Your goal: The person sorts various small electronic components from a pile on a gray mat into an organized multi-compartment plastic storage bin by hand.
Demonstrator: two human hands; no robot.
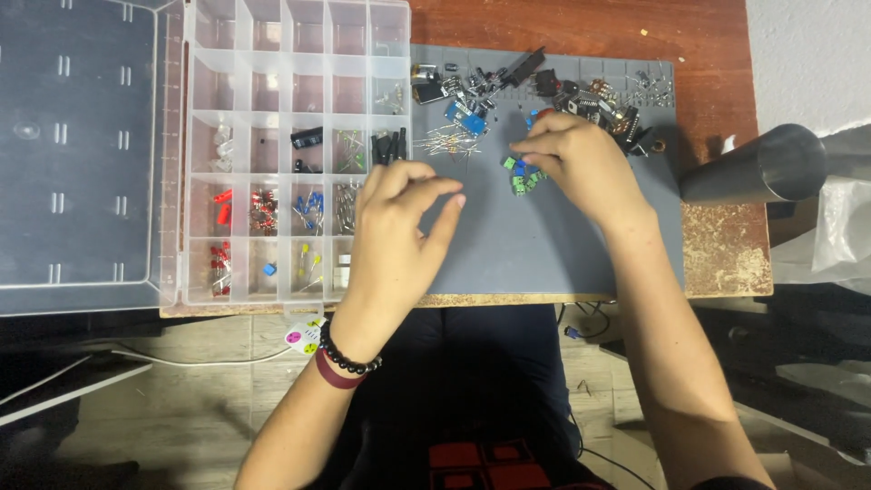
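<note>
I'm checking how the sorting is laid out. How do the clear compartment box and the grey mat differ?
The clear compartment box is see-through plastic split into many small cells; the grey mat is one flat opaque sheet. In the box the parts sit apart by kind, and many upper cells look empty; on the mat they lie in a loose mixed heap along the far edge. The left hand hovers by the box, the right hand over the mat's green pieces. Both lie on the wooden table.

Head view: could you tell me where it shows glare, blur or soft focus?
Head view: even light; faint sheen on the clear organizer lid; left hand fingertips slightly motion-blurred; right hand sharper; small components on the grey mat too fine to resolve.
</note>
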